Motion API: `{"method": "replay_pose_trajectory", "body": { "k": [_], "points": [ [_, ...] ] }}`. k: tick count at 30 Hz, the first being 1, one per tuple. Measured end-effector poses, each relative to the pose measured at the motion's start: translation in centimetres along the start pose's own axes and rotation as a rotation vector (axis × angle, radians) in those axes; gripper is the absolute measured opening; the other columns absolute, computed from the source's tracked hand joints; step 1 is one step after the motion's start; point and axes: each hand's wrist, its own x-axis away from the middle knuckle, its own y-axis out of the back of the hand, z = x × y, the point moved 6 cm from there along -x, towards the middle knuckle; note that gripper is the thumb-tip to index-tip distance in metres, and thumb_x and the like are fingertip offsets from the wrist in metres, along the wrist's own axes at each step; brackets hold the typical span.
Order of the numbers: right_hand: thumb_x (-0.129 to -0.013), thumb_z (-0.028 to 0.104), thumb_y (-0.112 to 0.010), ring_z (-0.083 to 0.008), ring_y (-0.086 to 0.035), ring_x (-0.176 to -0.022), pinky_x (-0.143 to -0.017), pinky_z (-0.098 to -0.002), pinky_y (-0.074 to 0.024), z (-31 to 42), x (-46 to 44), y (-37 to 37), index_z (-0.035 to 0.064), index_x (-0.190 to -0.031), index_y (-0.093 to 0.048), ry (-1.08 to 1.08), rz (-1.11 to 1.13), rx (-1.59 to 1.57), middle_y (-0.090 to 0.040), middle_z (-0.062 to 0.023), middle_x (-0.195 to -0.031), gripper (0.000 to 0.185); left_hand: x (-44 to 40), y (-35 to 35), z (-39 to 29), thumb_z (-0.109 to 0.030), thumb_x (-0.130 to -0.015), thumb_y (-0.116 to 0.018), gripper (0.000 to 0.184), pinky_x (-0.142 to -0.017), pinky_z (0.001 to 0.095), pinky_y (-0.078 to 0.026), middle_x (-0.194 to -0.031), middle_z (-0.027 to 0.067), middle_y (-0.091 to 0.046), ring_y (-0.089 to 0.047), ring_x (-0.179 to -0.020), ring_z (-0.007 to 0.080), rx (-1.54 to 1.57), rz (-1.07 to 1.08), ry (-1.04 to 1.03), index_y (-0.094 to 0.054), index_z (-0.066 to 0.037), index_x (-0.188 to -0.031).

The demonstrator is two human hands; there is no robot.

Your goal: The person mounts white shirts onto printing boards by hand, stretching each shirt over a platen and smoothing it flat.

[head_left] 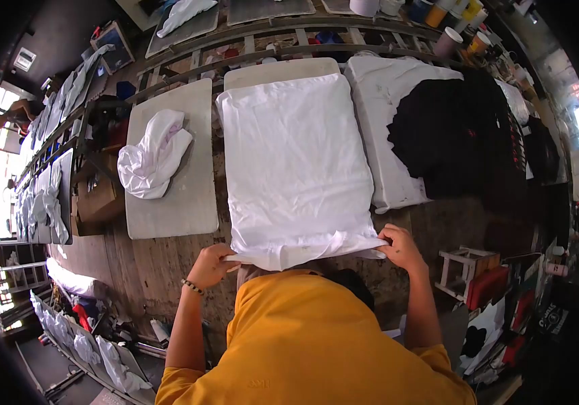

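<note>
A white T-shirt (296, 162) is stretched over a flat board (279, 71) in front of me, and the board's far end shows bare beyond the cloth. Its near edge is gathered in wrinkles along the hem. My left hand (209, 267), with a beaded bracelet at the wrist, pinches the hem's left corner. At the right corner, my right hand (401, 247) is closed on the same hem. Between the two hands the hem is pulled out nearly straight, close to my body.
Left of the shirt, a grey board (171, 219) carries a bunched white cloth (154, 158). To the right, black cloth (444, 128) lies over a white-covered board (374, 94). A metal rail (249, 46) runs behind. A small stool (465, 270) stands at the right; several cups and containers (448, 42) sit far right.
</note>
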Motion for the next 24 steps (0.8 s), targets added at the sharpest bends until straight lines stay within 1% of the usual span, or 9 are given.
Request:
{"method": "replay_pose_trajectory", "body": {
  "k": [3,6,9,11,13,18,21,22,24],
  "points": [
    [-0.076,0.009,-0.079,-0.0268,-0.055,-0.065,-0.061,-0.0389,-0.0419,0.3,-4.0,-0.1,-0.0037,-0.085,-0.063,0.028,0.0,0.032,-0.057,-0.0121,-0.076,0.023,-2.8,0.9,-2.0,-0.016,-0.086,-0.08,0.02,-0.057,0.0285,-0.045,-0.066,0.0052,-0.061,-0.056,-0.06,0.0108,-0.007,0.013,0.144,-0.071,0.001,-0.092],
    [-0.078,0.012,-0.078,-0.0261,-0.057,-0.068,-0.064,-0.0377,-0.0452,2.9,-9.5,-0.8,-0.0022,-0.088,-0.066,-0.006,0.139,0.035,-0.057,-0.0118,-0.079,0.021,-7.1,1.0,-3.5,-0.019,-0.086,-0.081,0.023,-0.058,0.0288,-0.046,-0.067,0.0052,-0.063,-0.057,-0.062,0.0115,-0.06,0.234,0.175,-0.072,0.001,-0.091],
    [-0.08,0.014,-0.078,-0.0259,-0.06,-0.074,-0.069,-0.0362,-0.0487,3.2,-15.5,-2.6,0.0001,-0.089,-0.07,0.115,0.323,0.023,-0.06,-0.012,-0.085,0.019,-13.9,1.2,-1.1,-0.02,-0.087,-0.079,0.021,-0.06,0.0289,-0.048,-0.07,0.0058,-0.066,-0.059,-0.063,0.0128,-0.064,0.217,-0.098,-0.073,-0.001,-0.092],
    [-0.081,0.014,-0.076,-0.0267,-0.062,-0.077,-0.072,-0.036,-0.0503,3.1,-20.2,-2.7,0.0015,-0.092,-0.071,0.087,0.265,-0.018,-0.061,-0.012,-0.091,0.018,-20.0,3.6,0.2,-0.022,-0.09,-0.076,0.019,-0.063,0.0314,-0.051,-0.077,0.0075,-0.07,-0.063,-0.067,0.014,-0.041,0.054,0.053,-0.075,-0.003,-0.092],
    [-0.082,0.013,-0.075,-0.0276,-0.063,-0.08,-0.075,-0.0361,-0.0515,2.6,-25.5,-1.6,0.0025,-0.095,-0.072,0.109,0.15,0.025,-0.062,-0.0121,-0.095,0.017,-26.4,6.5,2.2,-0.023,-0.086,-0.077,0.019,-0.068,0.0359,-0.054,-0.083,0.0124,-0.073,-0.067,-0.069,0.0216,0.017,-0.211,-0.018,-0.075,-0.004,-0.089],
    [-0.084,0.012,-0.072,-0.0301,-0.064,-0.095,-0.085,-0.0385,-0.0523,0.9,-36.2,1.9,0.0043,-0.106,-0.071,0.127,-0.14,0.241,-0.063,-0.0122,-0.108,0.023,-37.7,14.2,4.7,-0.016,-0.086,-0.071,0.021,-0.08,0.0428,-0.054,-0.108,0.0132,-0.07,-0.069,-0.091,0.0336,-0.286,-0.648,-0.026,-0.072,-0.01,-0.106],
    [-0.085,0.013,-0.073,-0.0319,-0.06,-0.108,-0.094,-0.041,-0.0499,-1.7,-41.5,3.4,0.0061,-0.115,-0.069,0.255,-0.399,0.399,-0.061,-0.012,-0.12,0.032,-42.4,16.1,6.7,-0.016,-0.087,-0.07,0.028,-0.082,0.045,-0.053,-0.118,0.0133,-0.067,-0.067,-0.095,0.0371,-0.389,-0.678,-0.045,-0.07,-0.013,-0.114],
    [-0.085,0.013,-0.072,-0.0325,-0.059,-0.11,-0.096,-0.0415,-0.0489,-2.2,-42.9,3.8,0.0067,-0.118,-0.068,0.223,-0.418,0.428,-0.06,-0.0115,-0.123,0.034,-43.1,16.7,6.3,-0.017,-0.087,-0.07,0.023,-0.082,0.0457,-0.053,-0.113,0.0126,-0.069,-0.067,-0.093,0.0375,-0.375,-0.687,-0.116,-0.072,-0.012,-0.109],
    [-0.086,0.013,-0.072,-0.0337,-0.056,-0.114,-0.1,-0.0426,-0.0467,-3.2,-45.1,4.0,0.0078,-0.123,-0.067,0.157,-0.45,0.478,-0.058,-0.0105,-0.129,0.038,-44.4,16.8,6.9,-0.017,-0.086,-0.07,0.019,-0.082,0.0453,-0.053,-0.106,0.0119,-0.071,-0.067,-0.092,0.0365,-0.341,-0.617,-0.049,-0.073,-0.011,-0.104]
  ]
}}
